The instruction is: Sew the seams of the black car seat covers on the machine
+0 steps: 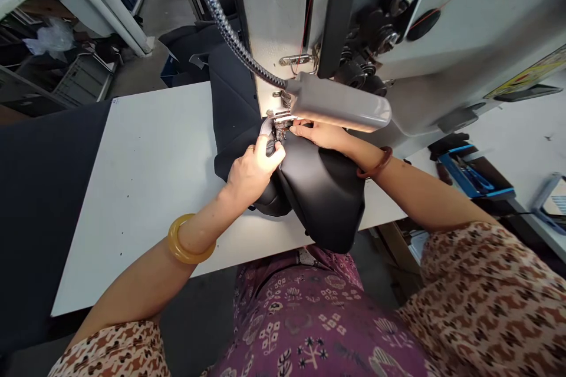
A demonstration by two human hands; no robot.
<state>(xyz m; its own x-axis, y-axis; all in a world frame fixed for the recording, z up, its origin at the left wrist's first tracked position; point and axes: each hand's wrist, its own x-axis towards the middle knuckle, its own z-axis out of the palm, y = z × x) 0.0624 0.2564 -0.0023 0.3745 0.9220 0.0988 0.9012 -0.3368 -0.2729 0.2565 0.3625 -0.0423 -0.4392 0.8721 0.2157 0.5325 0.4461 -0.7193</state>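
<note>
Black, smooth, leather-like material [327, 188] lies bunched under the presser foot [280, 125] of a sewing machine and hangs over the table's front edge. My left hand [252, 171] is at the left of the foot, thumb and forefinger closed on the material; a pale cover sits on one fingertip. At the foot's right side, my right hand [322, 134] grips the material's edge, its fingertips partly hidden by the machine lamp [340, 105]. Behind the foot, more black material [234, 88] trails off the table's far side. The needle itself is hard to make out.
The sewing machine's body [283, 6] rises straight ahead, with a flexible metal lamp neck [225, 23] beside it. A white table [145, 165] spreads left, dark cloth [44, 206] over its far left. A blue-rimmed box [477, 171] with scissors stands right.
</note>
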